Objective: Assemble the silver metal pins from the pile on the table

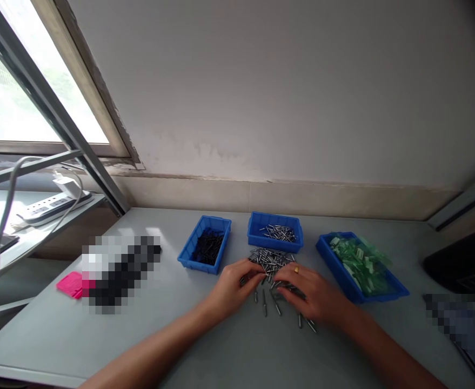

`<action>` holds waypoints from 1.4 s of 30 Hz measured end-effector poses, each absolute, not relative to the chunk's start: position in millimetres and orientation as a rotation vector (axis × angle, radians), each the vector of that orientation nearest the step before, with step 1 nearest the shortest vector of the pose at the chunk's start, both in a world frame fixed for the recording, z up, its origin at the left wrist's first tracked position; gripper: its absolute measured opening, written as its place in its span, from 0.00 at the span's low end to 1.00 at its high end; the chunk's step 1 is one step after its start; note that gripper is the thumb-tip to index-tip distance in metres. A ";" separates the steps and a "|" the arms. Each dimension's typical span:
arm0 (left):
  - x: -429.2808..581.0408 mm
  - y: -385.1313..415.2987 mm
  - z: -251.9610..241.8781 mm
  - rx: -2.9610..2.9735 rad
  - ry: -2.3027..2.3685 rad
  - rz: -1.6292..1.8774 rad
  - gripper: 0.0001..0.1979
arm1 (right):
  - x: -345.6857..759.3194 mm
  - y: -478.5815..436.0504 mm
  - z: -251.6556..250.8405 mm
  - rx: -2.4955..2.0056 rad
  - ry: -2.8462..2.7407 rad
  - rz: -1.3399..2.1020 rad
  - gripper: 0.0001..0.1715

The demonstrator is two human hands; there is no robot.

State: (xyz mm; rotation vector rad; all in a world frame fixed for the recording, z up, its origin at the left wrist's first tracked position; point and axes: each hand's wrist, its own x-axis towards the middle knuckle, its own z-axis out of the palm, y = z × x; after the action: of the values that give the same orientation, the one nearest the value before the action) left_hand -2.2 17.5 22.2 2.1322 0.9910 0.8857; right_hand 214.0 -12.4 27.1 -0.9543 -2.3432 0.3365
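Observation:
A loose pile of small metal pins (pixel 273 259), some with thicker ends, lies on the grey table. My left hand (pixel 237 282) is at the pile's left side, thumb and forefinger pinched together on what looks like one pin. From the right, my right hand (pixel 314 294), with a ring on one finger, reaches over the pile. Its fingers are curled in close to the left fingertips, and what they hold is too small to make out. Several single pins (pixel 265 303) lie spread out below the hands, nearer to me.
Behind the pile stands a blue bin (pixel 254 237) of thin metal pins. A blue bin (pixel 186 256) with dark pieces is to its left, and one (pixel 353 296) with green plastic bags to the right. Further left lies a pink item (pixel 70 284); a power strip (pixel 53 208) sits on a side shelf.

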 end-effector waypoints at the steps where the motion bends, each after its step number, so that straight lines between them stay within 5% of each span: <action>1: -2.1 17.5 21.9 2.129 0.990 0.879 0.09 | 213.9 -12.9 28.2 -0.940 -2.341 0.360 0.09; 6: -2.3 17.0 21.4 2.123 0.982 0.785 0.10 | 214.1 -13.3 31.0 -0.912 -2.257 0.502 0.03; 11: -6.6 16.2 27.3 2.399 0.966 0.651 0.13 | 218.2 -5.6 28.4 -1.242 -2.011 0.549 0.10; 16: -8.0 17.2 29.7 2.769 0.796 0.457 0.10 | 224.6 4.1 18.5 -1.405 -1.921 0.489 0.38; 25: -11.2 16.7 34.6 2.945 0.840 0.223 0.10 | 216.9 -0.5 8.0 -1.231 -2.273 0.267 0.16; 42: -9.6 14.3 35.5 2.865 0.937 0.171 0.02 | 211.9 -3.0 6.8 -1.154 -2.435 0.235 0.14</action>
State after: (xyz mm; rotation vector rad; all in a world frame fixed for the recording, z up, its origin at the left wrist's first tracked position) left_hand -9.6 14.3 35.5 2.8646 0.9365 0.1705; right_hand 211.9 -3.0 6.8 -1.1539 -2.4348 0.2351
